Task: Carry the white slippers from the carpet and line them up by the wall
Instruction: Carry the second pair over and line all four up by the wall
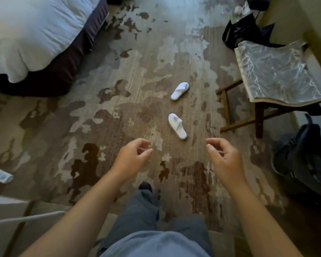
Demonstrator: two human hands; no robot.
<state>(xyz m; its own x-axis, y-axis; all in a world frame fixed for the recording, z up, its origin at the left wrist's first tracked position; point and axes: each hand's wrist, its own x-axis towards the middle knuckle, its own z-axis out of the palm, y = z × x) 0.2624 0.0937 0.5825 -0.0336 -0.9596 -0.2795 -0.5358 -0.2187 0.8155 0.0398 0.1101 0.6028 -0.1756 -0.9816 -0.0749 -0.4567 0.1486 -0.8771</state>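
Two white slippers lie apart on the patterned carpet (119, 101). The near slipper (177, 126) points its toe toward me and to the right. The far slipper (180, 91) lies about a slipper's length beyond it, angled the other way. My left hand (132, 156) hovers left of and below the near slipper, fingers loosely curled and apart, holding nothing. My right hand (222, 157) hovers to the right at the same height, also curled and empty. Neither hand touches a slipper.
A bed with a white duvet (35, 34) fills the upper left. A wooden luggage rack with a patterned cloth (278, 75) stands at the right by the wall (319, 25). Black bags (245, 32) lie behind it, a dark backpack (302, 160) at lower right.
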